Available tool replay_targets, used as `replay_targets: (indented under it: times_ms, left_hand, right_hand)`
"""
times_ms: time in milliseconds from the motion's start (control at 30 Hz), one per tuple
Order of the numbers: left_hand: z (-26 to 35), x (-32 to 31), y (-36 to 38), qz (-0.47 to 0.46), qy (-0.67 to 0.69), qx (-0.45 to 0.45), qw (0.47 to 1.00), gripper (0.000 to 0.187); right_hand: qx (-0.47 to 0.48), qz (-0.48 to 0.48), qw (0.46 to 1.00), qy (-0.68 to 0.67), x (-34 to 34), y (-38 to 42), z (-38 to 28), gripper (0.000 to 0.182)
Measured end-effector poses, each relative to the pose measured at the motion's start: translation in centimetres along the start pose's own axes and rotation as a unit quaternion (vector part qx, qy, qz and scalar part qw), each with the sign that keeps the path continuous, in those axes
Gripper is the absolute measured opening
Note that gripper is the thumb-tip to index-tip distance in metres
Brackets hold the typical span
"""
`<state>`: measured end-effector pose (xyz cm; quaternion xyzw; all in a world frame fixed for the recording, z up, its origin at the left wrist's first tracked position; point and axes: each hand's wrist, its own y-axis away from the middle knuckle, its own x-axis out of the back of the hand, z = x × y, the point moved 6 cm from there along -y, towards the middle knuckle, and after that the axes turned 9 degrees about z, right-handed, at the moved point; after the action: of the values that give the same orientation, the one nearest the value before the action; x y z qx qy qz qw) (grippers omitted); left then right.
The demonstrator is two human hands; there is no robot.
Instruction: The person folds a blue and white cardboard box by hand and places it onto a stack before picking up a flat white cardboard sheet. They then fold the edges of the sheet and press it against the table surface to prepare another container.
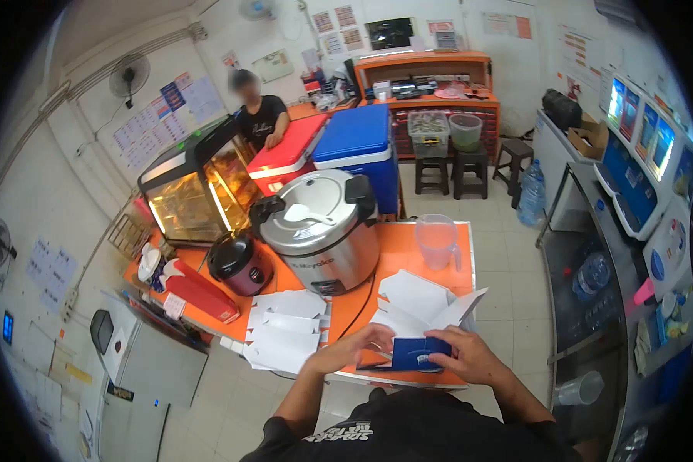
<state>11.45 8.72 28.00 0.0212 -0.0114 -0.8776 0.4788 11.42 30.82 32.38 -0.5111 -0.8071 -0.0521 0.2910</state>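
At the near edge of the orange table, my right hand (470, 356) is closed on a partly folded cardboard food box (410, 354), thumb on its dark blue panel and fingers behind. My left hand (368, 345) has its fingers curled at the left edge of the same box. The white inner side of unfolded card (414, 296) spreads out beyond both hands, one flap raised at the right. Left of my left hand lies a stack of flat white box blanks (286, 331) with notched edges.
A big steel rice cooker (316, 239) with a white scoop (309, 215) on its lid stands behind, beside a small dark cooker (240, 263). A clear plastic jug (436, 241) sits at the right edge. A person (262, 115) stands beyond the red cooler (287, 156).
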Motion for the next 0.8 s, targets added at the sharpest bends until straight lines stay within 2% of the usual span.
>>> replay_targets:
  times_ms: [33,67,100,167,200,233,267,300,333,367,433,567,633,700,733,767,800]
  left_hand:
    - [2.5,-0.9,0.8,-0.029,-0.053,-0.086,0.994,0.068]
    - [4.3,-1.7,1.1,-0.001,-0.073,-0.11,0.991,0.054]
    - [3.6,-2.1,0.9,-0.01,-0.074,-0.109,0.991,0.054]
    - [2.0,-0.7,0.8,0.168,-0.137,-0.1,0.971,0.037]
    - [3.1,-1.1,0.4,0.298,-0.197,-0.101,0.928,0.02]
    - [3.3,-2.3,-0.5,0.279,-0.197,-0.105,0.934,0.02]
    - [3.9,-2.7,-1.1,0.339,-0.192,-0.146,0.909,0.018]
    - [4.1,-2.8,-1.4,0.395,-0.183,-0.186,0.881,0.016]
    - [3.7,-2.7,-2.1,0.382,-0.173,-0.208,0.884,0.019]
    - [3.5,-2.8,-3.1,0.37,-0.174,-0.212,0.888,0.019]
    - [4.3,-4.4,-4.0,0.351,-0.308,-0.221,0.856,0.022]
    - [4.3,-5.3,-5.5,0.301,-0.34,-0.208,0.866,0.025]
    - [2.3,-3.9,-5.5,0.3,-0.319,-0.172,0.882,0.025]
    - [2.3,-2.7,-5.7,0.343,-0.327,-0.195,0.859,0.026]
    - [2.6,-3.1,-5.9,0.312,-0.322,-0.197,0.872,0.026]
    - [2.7,-3.1,-5.8,0.335,-0.314,-0.19,0.868,0.026]
    - [2.7,-4.2,-6.1,0.288,-0.336,-0.194,0.876,0.027]
  right_hand:
    - [-0.008,0.008,1.0,-0.002,0.4,0.1,0.3,0.038]
    - [-0.004,0.05,0.999,-0.003,1.1,0.2,0.7,0.037]
    - [0.002,0.092,0.996,-0.002,1.9,0.3,1.0,0.037]
    - [0.018,0.127,0.992,0.01,2.5,0.0,1.3,0.036]
    - [0.032,0.133,0.991,0.008,2.4,-0.2,1.4,0.036]
    - [0.042,0.146,0.988,0.01,2.4,-0.1,1.7,0.035]
    - [0.029,0.171,0.985,0.019,2.7,0.1,2.4,0.035]
    - [0.067,0.18,0.981,0.016,2.3,0.1,2.6,0.035]
    - [0.11,0.183,0.977,0.014,2.4,0.0,2.5,0.035]
    - [0.103,0.159,0.982,0.012,2.6,0.2,2.2,0.034]
    - [0.098,0.16,0.982,-0.011,1.7,0.5,3.5,0.03]
    - [0.086,0.144,0.986,-0.011,1.1,0.7,3.8,0.027]
    - [0.029,0.129,0.991,0.018,0.7,1.3,4.2,0.026]
    - [0.013,0.124,0.992,0.004,0.2,1.5,4.5,0.025]
    - [-0.005,0.13,0.992,0.001,0.2,1.5,4.5,0.025]
    - [-0.023,0.135,0.991,-0.002,0.3,1.5,4.5,0.025]
    - [-0.022,0.136,0.99,-0.007,0.5,1.3,4.3,0.024]
